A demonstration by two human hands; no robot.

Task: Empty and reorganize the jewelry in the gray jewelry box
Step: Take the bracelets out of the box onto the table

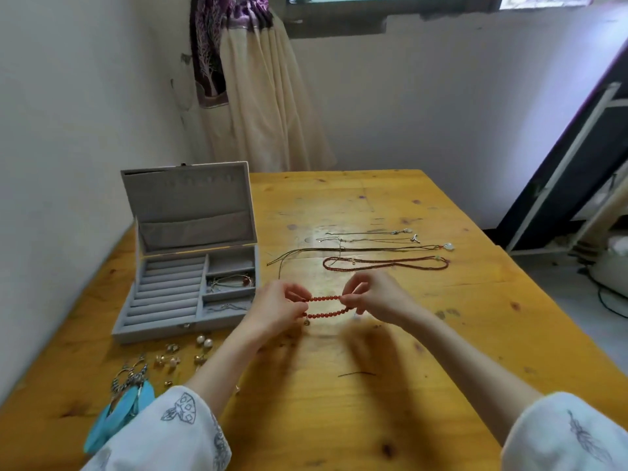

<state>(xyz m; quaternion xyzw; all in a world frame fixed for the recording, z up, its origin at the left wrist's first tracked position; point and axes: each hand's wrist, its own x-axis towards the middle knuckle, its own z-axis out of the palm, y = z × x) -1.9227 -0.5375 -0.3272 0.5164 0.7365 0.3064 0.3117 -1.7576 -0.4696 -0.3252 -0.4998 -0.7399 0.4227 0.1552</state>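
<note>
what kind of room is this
Probably a room in a home, not a shop or workshop: a plain wooden table set against a scuffed white wall, and a cream and purple curtain hanging beside a window.

Soft daylight, slight blur, warped edges

Head view: looked forward and down from the person's head, wide-angle.
Nearness: close above the table (390,385).
Shared views: only one camera.
</note>
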